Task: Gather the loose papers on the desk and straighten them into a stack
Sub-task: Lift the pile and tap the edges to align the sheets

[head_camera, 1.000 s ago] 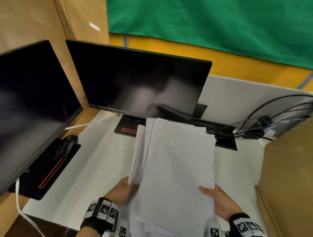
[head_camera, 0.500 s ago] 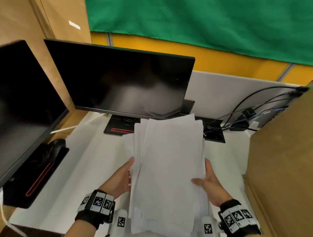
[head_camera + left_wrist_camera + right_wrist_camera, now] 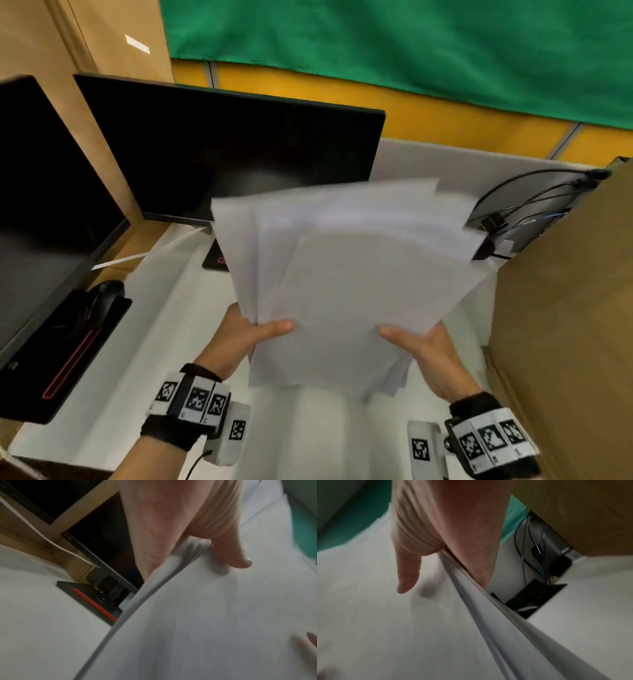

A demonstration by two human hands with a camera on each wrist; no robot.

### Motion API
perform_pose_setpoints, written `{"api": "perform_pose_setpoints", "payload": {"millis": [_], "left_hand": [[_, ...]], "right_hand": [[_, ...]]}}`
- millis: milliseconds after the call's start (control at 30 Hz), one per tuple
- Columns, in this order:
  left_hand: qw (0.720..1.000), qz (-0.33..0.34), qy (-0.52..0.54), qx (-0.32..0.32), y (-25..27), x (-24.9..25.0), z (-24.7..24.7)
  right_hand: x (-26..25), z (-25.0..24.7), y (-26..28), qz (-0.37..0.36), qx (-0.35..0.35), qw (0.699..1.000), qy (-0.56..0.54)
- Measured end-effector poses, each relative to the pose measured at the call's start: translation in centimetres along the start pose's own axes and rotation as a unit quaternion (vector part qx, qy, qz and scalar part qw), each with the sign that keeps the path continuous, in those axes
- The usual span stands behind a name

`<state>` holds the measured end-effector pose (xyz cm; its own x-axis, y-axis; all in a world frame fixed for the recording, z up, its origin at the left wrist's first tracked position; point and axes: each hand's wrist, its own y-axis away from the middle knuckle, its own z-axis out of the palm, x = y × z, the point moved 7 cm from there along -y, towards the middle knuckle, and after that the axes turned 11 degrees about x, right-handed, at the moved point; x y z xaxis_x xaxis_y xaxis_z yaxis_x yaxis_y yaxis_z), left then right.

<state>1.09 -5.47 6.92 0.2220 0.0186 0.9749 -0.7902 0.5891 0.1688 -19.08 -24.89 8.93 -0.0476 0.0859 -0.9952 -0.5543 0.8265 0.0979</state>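
We note the papers (image 3: 346,274) held up above the white worktop (image 3: 144,342), fanned and uneven: edges splay toward 12 o'clock, corners misaligned, lower edges stepped. The left hand (image 3: 239,337) grips the sheaf at its 8 o'clock edge, thumb on top, fingers beneath. The right hand (image 3: 428,353) grips at 4 o'clock likewise. In the wrist views the thumbs lie on the top sheet and the layered edges show. The fingers under the sheets are hidden. The sheets are blurred; any print is illegible. The sheaf covers part of the monitor (image 3: 233,157) at 11 o'clock.
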Motion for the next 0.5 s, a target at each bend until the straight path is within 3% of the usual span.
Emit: {"api": "perform_pose_setpoints", "payload": {"millis": [100,167,366,433,500], "left_hand": [[0.999,0.009,-0.033,0.025,0.0,-0.9,0.9],[0.997,0.02,-0.035,0.058,-0.2,-0.1,1.0],[0.989,0.14,0.035,0.041,1.0,7.3,1.4],[0.99,0.132,0.018,0.043,1.0,6.7,1.0],[0.997,0.062,-0.013,0.05,0.6,3.5,0.2]], "right_hand": [[2.5,1.0,-0.2,0.028,0.032,0.999,0.017],[1.3,1.4,-0.3,0.018,0.047,0.999,0.011],[-7.8,1.1,0.7,-0.124,0.032,0.991,-0.025],[-7.7,0.9,1.1,-0.116,0.023,0.993,-0.017],[-4.9,1.0,1.2,-0.067,0.009,0.998,0.001]]}}
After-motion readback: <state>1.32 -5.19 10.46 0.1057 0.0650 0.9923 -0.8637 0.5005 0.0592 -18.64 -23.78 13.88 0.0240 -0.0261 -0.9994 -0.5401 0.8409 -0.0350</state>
